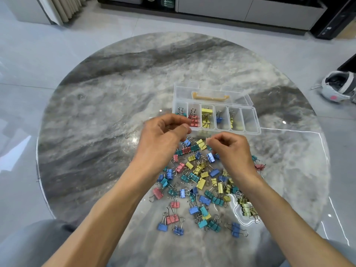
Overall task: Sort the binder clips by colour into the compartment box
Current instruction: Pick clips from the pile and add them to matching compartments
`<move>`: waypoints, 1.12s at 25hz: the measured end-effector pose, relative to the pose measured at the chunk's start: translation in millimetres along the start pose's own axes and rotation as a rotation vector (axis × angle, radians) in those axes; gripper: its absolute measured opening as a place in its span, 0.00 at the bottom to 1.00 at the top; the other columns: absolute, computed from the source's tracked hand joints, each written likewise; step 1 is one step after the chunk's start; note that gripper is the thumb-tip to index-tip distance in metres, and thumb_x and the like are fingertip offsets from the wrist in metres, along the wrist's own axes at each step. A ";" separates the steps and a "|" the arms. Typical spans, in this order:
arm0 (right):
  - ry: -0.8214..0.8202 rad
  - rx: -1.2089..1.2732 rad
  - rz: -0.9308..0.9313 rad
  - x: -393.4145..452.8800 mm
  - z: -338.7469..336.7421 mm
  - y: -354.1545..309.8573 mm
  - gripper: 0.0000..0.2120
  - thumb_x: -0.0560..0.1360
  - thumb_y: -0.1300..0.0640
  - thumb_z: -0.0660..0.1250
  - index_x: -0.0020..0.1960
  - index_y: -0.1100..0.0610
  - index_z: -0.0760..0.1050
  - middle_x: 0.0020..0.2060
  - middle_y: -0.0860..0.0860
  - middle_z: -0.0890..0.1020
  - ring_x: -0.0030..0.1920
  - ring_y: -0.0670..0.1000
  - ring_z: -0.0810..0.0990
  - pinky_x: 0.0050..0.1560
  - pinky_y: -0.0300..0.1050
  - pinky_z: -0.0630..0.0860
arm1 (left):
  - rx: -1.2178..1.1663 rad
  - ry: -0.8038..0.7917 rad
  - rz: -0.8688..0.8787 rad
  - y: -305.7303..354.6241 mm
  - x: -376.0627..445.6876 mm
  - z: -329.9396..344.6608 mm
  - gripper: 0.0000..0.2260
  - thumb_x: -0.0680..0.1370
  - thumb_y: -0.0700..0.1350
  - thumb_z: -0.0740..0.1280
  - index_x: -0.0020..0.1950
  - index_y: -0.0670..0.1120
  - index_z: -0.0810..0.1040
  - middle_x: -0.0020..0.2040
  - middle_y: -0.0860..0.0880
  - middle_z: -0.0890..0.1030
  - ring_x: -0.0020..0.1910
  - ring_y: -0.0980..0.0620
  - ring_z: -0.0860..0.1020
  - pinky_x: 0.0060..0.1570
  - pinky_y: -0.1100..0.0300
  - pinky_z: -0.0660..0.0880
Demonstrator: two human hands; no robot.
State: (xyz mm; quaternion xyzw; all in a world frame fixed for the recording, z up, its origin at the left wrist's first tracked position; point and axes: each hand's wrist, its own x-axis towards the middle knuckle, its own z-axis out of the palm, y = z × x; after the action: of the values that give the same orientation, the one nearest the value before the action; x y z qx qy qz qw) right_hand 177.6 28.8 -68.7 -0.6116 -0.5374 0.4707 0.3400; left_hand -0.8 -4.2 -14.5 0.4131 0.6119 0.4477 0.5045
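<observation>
A: Nearest the camera, loose binder clips (200, 182) in blue, teal, pink and yellow lie heaped on the round marble tabletop (96, 112), from six o'clock up to the centre.

B: And the hands?

A: Both hover over the heap's far edge. The left hand (163, 135) has its fingers curled, thumb against forefinger beside the box's near left corner; whether that grip holds a clip I cannot tell. The right hand (229, 149) pinches narrowly, seemingly on a wire handle.

B: Beyond them?

A: At twelve o'clock, the clear compartment box (252, 130), lid open: teal, pink, yellow, blue, yellow again, the rightmost cell bare.

B: The risk?

A: Tangled handles could drag a second clip of another colour along, and two yellow cells invite confusion.
</observation>
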 end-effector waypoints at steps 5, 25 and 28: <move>-0.204 0.505 0.171 -31.4 -18.5 -20.4 0.12 0.75 0.65 0.66 0.36 0.56 0.80 0.26 0.52 0.73 0.24 0.46 0.64 0.26 0.38 0.60 | 0.231 -0.400 0.161 -11.4 -7.4 16.3 0.15 0.77 0.46 0.71 0.64 0.49 0.81 0.56 0.54 0.85 0.55 0.56 0.82 0.59 0.52 0.79; -0.085 0.608 0.017 -36.4 -13.0 -20.5 0.03 0.70 0.61 0.70 0.38 0.58 0.80 0.29 0.54 0.76 0.28 0.50 0.74 0.29 0.44 0.74 | -0.077 -0.337 0.003 -11.2 -10.9 22.5 0.10 0.72 0.47 0.72 0.49 0.44 0.85 0.40 0.44 0.86 0.36 0.50 0.81 0.32 0.63 0.76; -0.084 0.462 -0.110 -38.0 -14.2 -19.5 0.05 0.76 0.66 0.68 0.42 0.61 0.80 0.31 0.54 0.79 0.30 0.51 0.75 0.31 0.47 0.76 | 0.033 -0.224 0.124 -13.4 -9.5 22.5 0.10 0.72 0.50 0.72 0.45 0.44 0.86 0.36 0.43 0.84 0.33 0.49 0.80 0.34 0.59 0.78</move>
State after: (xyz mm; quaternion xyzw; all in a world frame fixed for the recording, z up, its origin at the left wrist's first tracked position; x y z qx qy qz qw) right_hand 185.2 -3.3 -38.1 -0.4674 -0.4618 0.5868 0.4733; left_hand 22.1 -13.8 -27.1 0.5060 0.5322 0.4187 0.5341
